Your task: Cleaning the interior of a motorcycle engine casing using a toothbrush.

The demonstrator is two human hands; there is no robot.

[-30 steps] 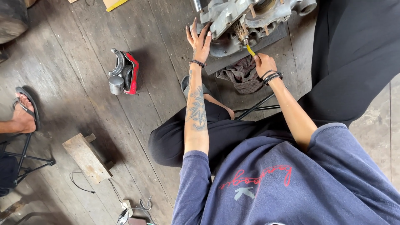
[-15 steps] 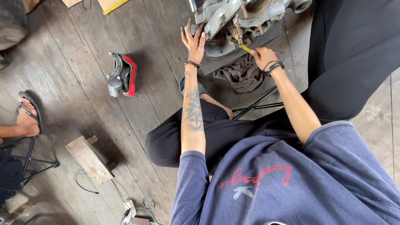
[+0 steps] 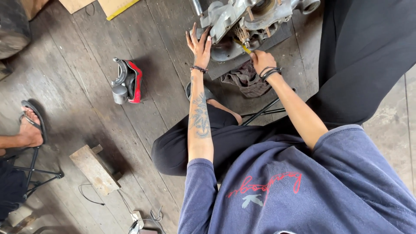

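We see own body from above, filling lower right of frame. Dusty blue-grey T-shirt (image 3: 303,190), short sleeves ending above elbows; red cursive print across chest, small pale bird figure beneath it. Black trousers (image 3: 195,143) at centre frame. Left forearm (image 3: 200,121) bare, dark tattoo along it, floral-looking. Left hand (image 3: 200,43), upper centre: thin dark beaded bracelet at wrist. Right hand (image 3: 261,60), upper centre-right: several black bands stacked at wrist.

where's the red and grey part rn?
Head view, left of the person: the red and grey part lies on the plank floor, apart from the left hand, which rests on the metal engine casing.
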